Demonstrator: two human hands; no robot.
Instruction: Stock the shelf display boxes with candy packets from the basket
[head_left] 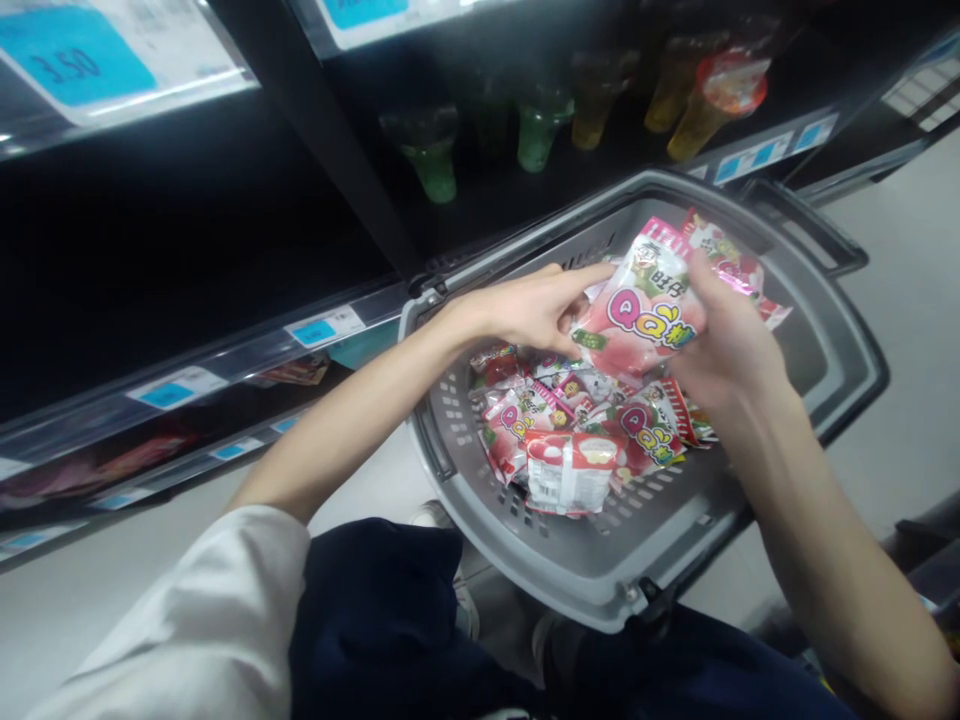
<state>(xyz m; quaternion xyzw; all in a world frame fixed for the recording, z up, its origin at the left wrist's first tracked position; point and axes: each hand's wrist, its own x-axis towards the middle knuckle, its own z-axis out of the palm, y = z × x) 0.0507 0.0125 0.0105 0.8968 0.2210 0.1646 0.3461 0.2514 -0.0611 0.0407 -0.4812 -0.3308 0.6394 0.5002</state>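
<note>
- Landmark: grey basket (pixel 825 350); I took all places from it, calling the end by my legs the near end.
- Candy bag (pixel 641 300): I had it raised over the middle of the basket, printed front towards me, clear of the basket floor.
- Long axis: tilted. The pink top strip pointed to the basket's shelf-side rim, the lower edge back towards the near end; skewed a little from the basket's own length.
- Right hand (pixel 739 345): gripped the bag by its right edge, thumb over the front, remaining fingers mostly hidden behind.
- Left hand (pixel 532 310): reached in over the basket's shelf side, fingers partly spread at the bag's left edge. Could not tell whether they pinched it or only brushed it.
- Nearer hand: both were close, one on each flank of the bag; I judged the right to carry its weight.
- Loose packets (pixel 517 420): heaped towards the basket's near end, below the bag. One packet (pixel 574 475) lay back side up, foremost at that end.
- Other packets (pixel 724 255): beyond the bag, towards the basket's far end.
</note>
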